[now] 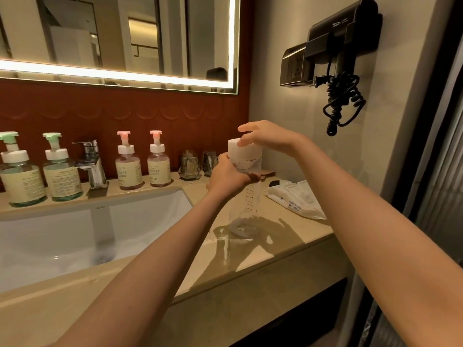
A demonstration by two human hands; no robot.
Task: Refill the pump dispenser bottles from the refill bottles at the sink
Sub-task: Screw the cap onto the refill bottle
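Refill bottle [250,204], tall and clear, is standing upright on the counter [275,249] with both hands on it. The lit mirror [112,33] is glowing well above the fingers, and the sink [75,234] is lying below them and off to their left. The hair dryer [343,33] is hanging on the wall up and to the right of them.

Left of the fingers, along the back wall, the pump bottles are standing in a row. The two pink ones [128,166] [158,164] are sitting nearer the fingers, and the two green ones [22,176] [61,171] are standing beyond the tap [92,164]. A wipes pack [298,201] is lying just right of the fingers and lower, and two glasses [189,165] [210,162] are sitting just behind the left hand [226,175].

That hand is wrapping its fingers round the bottle's shoulder, grasping it right under the cap [241,149]. The right hand [265,136] is resting on top, its fingers curling over the white cap and gripping it.
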